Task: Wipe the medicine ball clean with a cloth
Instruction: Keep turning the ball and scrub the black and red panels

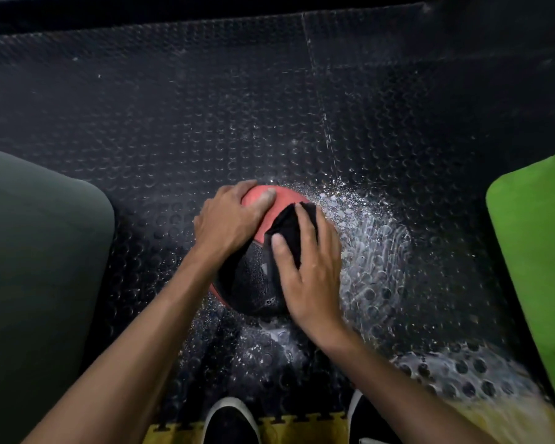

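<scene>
Dark studded rubber flooring (205, 107) underfoot, wet and flecked with white foam or residue around the work. Nearest, two black shoes (229, 421) with white edges, standing by a yellow interlocking strip (302, 427) at the bottom edge. Just beyond, sitting on the floor between the forearms: the medicine ball (253, 277), red and black, textured on its black panel. Left hand (228, 219) lying over the upper left of the ball, fingers spread and curved to the surface, steadying rather than gripping. Right hand (308, 267) pressing a black cloth (289, 225) flat against the ball's right side, fingers mostly straight on top of the fabric. Probably heavy and firm, judging by the kind of ball; likely slick where wet, with the texture giving some purchase. Best held by palming from above with the free hand, so as to be rolling it slowly to bring fresh areas up while keeping it from skidding on the wet floor. Farther out, a dark green mat (29, 251) on the left and a bright green mat (539, 251) on the right.
</scene>
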